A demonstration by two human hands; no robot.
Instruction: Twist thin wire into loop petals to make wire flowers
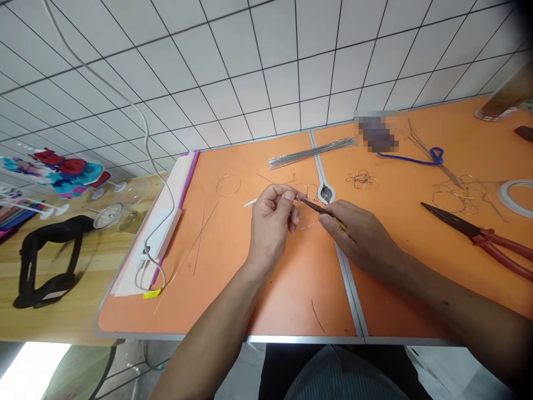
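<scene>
Over the middle of the orange table, my left hand [272, 214] pinches a thin wire [297, 197] between thumb and fingertips. From the right, my right hand [358, 228] is closed around small pliers [314, 206] with dark jaws and a bit of yellow handle showing. Their tip meets the wire at my left fingertips; whether the jaws grip it is too small to tell. Thin wire loops [310, 191] show just behind and below the tool. A wire ring [229, 185] lies left of my hands, and a bundle of straight wires [311, 154] lies beyond them.
Large red-handled pliers [478, 233] lie at the right, near tangled wire [456, 197] and a white tape roll [516, 197]. A power strip [162, 239] with a white cable stands at the left edge. Loose wires [200, 239] lie left of my hands. A tiled wall [275, 83] borders the back.
</scene>
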